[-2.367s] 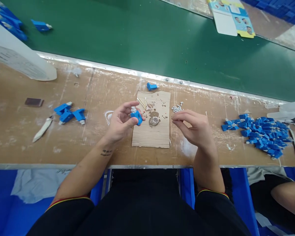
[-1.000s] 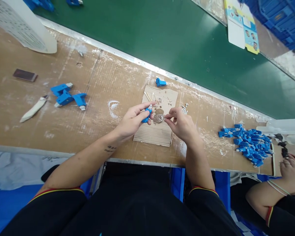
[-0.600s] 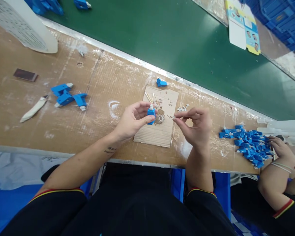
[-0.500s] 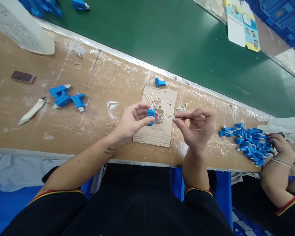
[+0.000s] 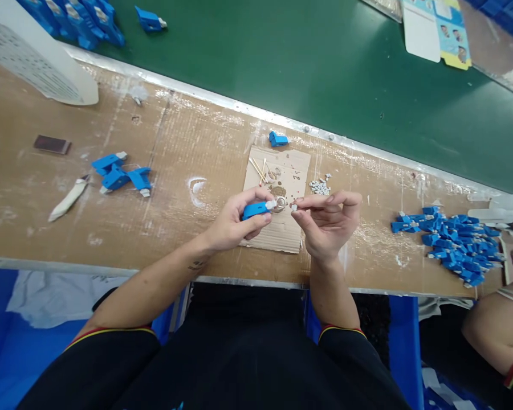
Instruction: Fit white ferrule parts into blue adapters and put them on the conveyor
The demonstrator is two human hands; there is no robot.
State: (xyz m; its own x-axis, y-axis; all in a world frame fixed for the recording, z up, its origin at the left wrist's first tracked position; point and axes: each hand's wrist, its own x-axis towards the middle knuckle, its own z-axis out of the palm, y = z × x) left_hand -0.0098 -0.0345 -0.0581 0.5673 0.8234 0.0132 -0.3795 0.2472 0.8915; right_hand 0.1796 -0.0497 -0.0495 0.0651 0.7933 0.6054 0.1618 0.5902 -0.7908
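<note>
My left hand (image 5: 235, 221) is closed around a blue plastic part (image 5: 255, 209) whose white tip points right. Between the thumb and forefinger of my right hand (image 5: 328, 222) is a small white piece (image 5: 294, 207), a short way from that tip. Both hands are over a stained cardboard sheet (image 5: 277, 239). On the sheet lie cotton swabs (image 5: 259, 169) and a small round ring-shaped item (image 5: 281, 201). Just right of the sheet is a little pile of small white pieces (image 5: 320, 185). One more blue part (image 5: 277, 139) rests beyond the sheet's far edge.
Several blue parts (image 5: 116, 176) lie at left by a whitish pointed tool (image 5: 70, 198) and a dark block (image 5: 52, 144). A heap of blue parts (image 5: 457, 242) sits at right, near another person's arm (image 5: 496, 319). Behind the table runs a green surface (image 5: 260, 62).
My left hand has turned the blue part from upright to lying sideways, tip to the right. My right hand has moved left, bringing the small white piece closer. The view has shifted slightly.
</note>
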